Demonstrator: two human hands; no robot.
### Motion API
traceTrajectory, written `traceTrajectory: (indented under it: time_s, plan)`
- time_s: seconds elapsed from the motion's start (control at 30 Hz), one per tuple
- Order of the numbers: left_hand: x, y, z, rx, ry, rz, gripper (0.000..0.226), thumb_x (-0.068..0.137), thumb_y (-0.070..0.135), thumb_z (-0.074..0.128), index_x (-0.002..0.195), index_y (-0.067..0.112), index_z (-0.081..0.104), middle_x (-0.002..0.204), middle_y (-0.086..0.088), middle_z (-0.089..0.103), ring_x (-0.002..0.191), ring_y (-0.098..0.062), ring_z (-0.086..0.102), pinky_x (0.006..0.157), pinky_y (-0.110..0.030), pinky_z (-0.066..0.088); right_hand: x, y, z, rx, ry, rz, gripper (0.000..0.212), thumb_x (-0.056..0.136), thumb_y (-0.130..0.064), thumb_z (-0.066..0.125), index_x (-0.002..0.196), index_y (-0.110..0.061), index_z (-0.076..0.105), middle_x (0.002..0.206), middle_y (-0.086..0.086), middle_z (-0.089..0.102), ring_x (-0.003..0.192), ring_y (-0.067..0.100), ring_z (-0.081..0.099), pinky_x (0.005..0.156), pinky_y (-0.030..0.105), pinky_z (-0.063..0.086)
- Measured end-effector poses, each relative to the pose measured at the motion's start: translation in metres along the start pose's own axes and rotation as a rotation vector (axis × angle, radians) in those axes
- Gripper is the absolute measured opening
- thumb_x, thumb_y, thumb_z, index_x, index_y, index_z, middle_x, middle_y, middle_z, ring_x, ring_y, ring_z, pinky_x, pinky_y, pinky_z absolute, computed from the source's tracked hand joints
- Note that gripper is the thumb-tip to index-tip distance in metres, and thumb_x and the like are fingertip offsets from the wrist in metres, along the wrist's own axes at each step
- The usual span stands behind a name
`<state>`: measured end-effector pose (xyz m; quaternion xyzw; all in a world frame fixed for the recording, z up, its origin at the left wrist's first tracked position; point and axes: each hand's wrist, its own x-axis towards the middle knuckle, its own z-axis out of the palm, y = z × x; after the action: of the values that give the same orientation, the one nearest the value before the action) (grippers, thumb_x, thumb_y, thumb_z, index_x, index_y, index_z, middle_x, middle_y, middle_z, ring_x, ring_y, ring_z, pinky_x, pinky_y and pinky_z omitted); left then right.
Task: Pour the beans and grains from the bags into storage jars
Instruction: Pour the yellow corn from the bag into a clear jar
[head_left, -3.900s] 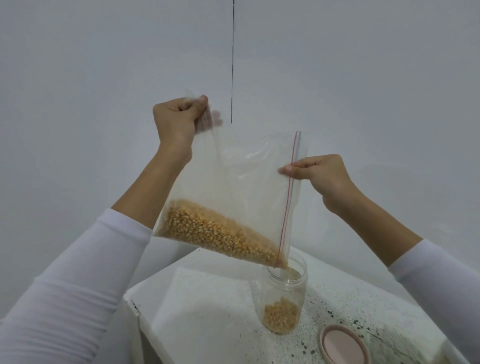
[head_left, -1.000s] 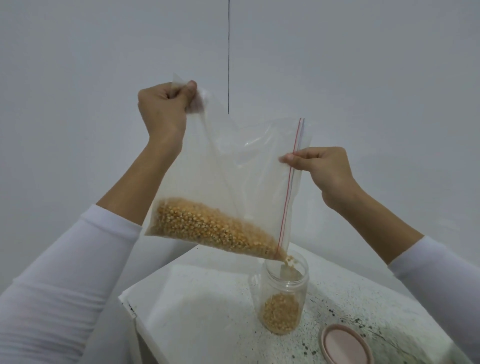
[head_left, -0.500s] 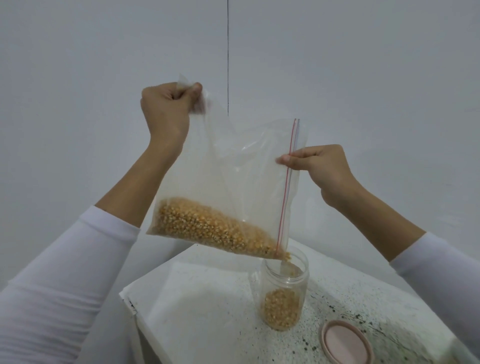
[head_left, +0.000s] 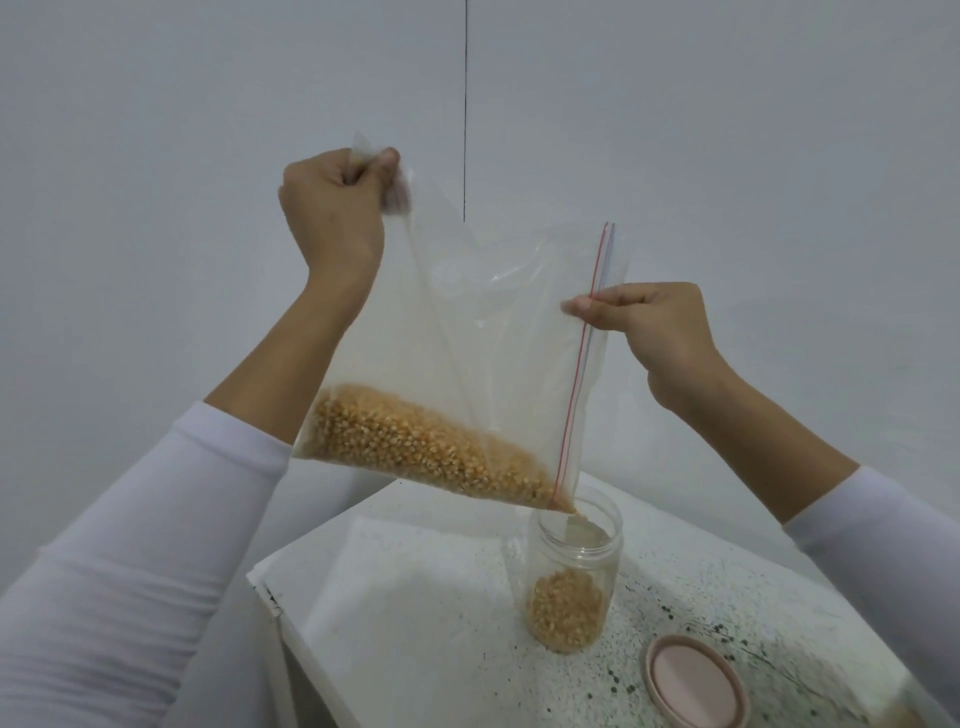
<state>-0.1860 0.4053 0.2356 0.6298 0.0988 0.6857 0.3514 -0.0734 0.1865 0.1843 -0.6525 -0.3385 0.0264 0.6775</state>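
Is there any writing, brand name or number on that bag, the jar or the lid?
None: no readable text anywhere.
Bag: clear plastic, only red and blue zip lines.
Jar: plain, no label.
Lid: plain pink, no print.
Table: just dark speckles.

Plain indoor spot, prob. a home: bare white wall (head_left: 727, 130), speckled white table (head_left: 415, 597).

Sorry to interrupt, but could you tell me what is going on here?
A person is pouring yellow kernels from a clear zip bag into an open jar on the speckled table. The left hand lifts a back corner; the right hand pinches the zip edge. The jar is partly filled, its pink lid lying beside it.
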Motion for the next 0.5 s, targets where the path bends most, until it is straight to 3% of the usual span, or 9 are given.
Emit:
traceTrajectory:
  time_s: [0.07,0.17,0.23,0.33,0.43,0.5]
  plan:
    - [0.0017,-0.0005,-0.0009,0.009,-0.029,0.002,0.049,0.08,0.022,0.07,0.042,0.019,0.039,0.039,0.013,0.038,0.053,-0.015,0.046,0.06,-0.041,0.05,0.0001,0.0012,0.0003,0.001,0.015,-0.004,0.012,0.073,-0.016,0.079,0.083,-0.011,0.074,0.089,0.001,0.073,0.092,0.005,0.065,0.081,0.012,0.038]
    - [-0.0006,0.0018,-0.0006,0.01,-0.038,0.009,0.049,0.08,0.022,0.071,0.046,0.008,0.04,0.041,0.01,0.038,0.051,-0.013,0.046,0.058,-0.036,0.047,-0.0006,0.0006,0.0008,-0.021,-0.021,0.018,0.014,0.073,-0.015,0.079,0.086,-0.01,0.075,0.088,0.001,0.073,0.091,0.003,0.064,0.078,0.009,0.036]
    - [-0.0002,-0.0001,-0.0002,-0.005,0.017,0.001,0.053,0.081,0.021,0.071,0.045,0.014,0.032,0.041,0.013,0.033,0.049,-0.01,0.039,0.056,-0.033,0.042,-0.0003,0.0009,0.0005,0.003,0.03,-0.004,0.01,0.073,-0.016,0.079,0.082,-0.012,0.074,0.086,-0.001,0.072,0.088,0.001,0.065,0.074,0.009,0.037]
    - [-0.002,0.0033,0.0,0.025,-0.03,0.003,0.055,0.082,0.02,0.071,0.041,0.024,0.036,0.036,0.016,0.037,0.046,-0.005,0.042,0.058,-0.03,0.044,-0.0018,0.0018,0.0014,-0.012,0.01,0.001,0.009,0.073,-0.016,0.079,0.08,-0.013,0.074,0.086,-0.001,0.073,0.09,0.002,0.065,0.08,0.011,0.038]
    - [-0.0022,0.0037,-0.0008,0.011,0.006,0.013,0.053,0.082,0.021,0.07,0.042,0.02,0.035,0.041,0.014,0.037,0.051,-0.011,0.043,0.058,-0.035,0.045,-0.0019,0.0023,0.0013,-0.004,0.021,-0.001,0.008,0.073,-0.016,0.079,0.078,-0.014,0.074,0.087,-0.001,0.073,0.092,0.004,0.065,0.084,0.014,0.037]
    - [-0.0003,0.002,-0.0016,0.004,-0.002,-0.004,0.046,0.081,0.023,0.07,0.048,0.006,0.044,0.049,0.002,0.045,0.054,-0.014,0.046,0.058,-0.036,0.046,-0.002,0.0019,0.0012,-0.003,0.026,-0.013,0.006,0.073,-0.015,0.079,0.077,-0.015,0.074,0.084,-0.002,0.073,0.089,0.003,0.066,0.083,0.013,0.038]
